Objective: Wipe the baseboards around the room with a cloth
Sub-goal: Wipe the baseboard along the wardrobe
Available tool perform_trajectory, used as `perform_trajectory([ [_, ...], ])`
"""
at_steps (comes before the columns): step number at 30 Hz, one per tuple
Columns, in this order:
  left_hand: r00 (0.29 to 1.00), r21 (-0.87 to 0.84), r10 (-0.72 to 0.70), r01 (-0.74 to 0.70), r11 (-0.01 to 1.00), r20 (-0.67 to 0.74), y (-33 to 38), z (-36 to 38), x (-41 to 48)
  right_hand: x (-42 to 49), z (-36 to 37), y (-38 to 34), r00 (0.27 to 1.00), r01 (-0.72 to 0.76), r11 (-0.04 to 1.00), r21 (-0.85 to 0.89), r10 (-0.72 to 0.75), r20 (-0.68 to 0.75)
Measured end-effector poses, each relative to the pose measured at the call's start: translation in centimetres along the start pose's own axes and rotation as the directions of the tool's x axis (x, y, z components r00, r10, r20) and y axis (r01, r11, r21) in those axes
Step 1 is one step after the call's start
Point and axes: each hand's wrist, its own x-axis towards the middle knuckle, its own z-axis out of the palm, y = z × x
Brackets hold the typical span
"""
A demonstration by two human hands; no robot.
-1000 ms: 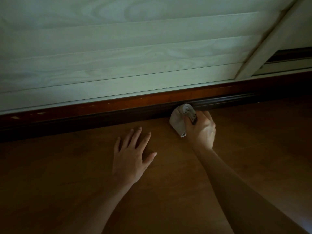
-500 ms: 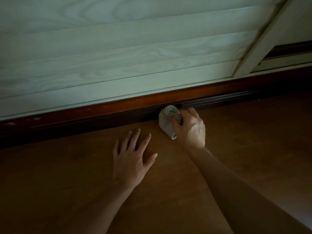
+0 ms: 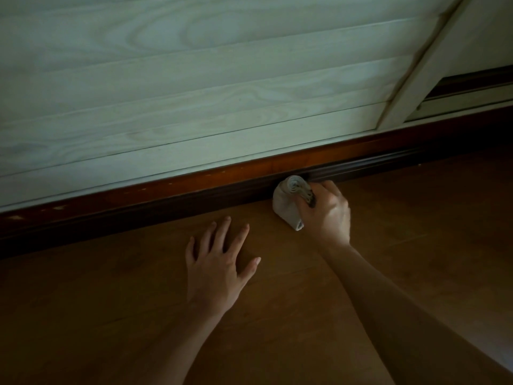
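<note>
Dim light falls on a brown wooden floor (image 3: 111,315) that fills the lower half of the view. It meets a dark reddish-brown baseboard (image 3: 172,187), which slants from the 9 o'clock edge up towards 3 o'clock. Above the baseboard stands a pale panelled wall (image 3: 194,93) with visible wood grain, its boards lying lengthwise. At 1 o'clock, 1 pale upright frame member (image 3: 424,65) crosses the view.

The person's right hand (image 3: 327,215) grips a bunched grey-white cloth (image 3: 286,204), fingers curled round its gathered top. The cloth juts from the hand at 10 o'clock. Its upper end touches the lower moulding of the baseboard, and its lower end hangs down at the floor; whether it touches the boards cannot be told.

The left hand (image 3: 216,273) lies flat on the floor with its fingers straight and spread, holding nothing. It sits at 7 o'clock from the cloth, near it but apart. Both bare forearms (image 3: 402,315) enter from the 6 o'clock edge.
</note>
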Motion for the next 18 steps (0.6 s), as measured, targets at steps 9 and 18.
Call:
perform_trajectory([
  [9,1.0,0.009,-0.003,0.003,1.0,0.006,0.2,0.0,0.1,0.6,-1.2,1.8,0.995,-0.098,0.994,-0.049,0.096,-0.04],
  [18,1.0,0.01,-0.01,0.01,1.0,0.003,0.9,0.0,0.4,0.6,-1.0,1.4,0.994,-0.096,0.995,-0.042,0.093,-0.062],
])
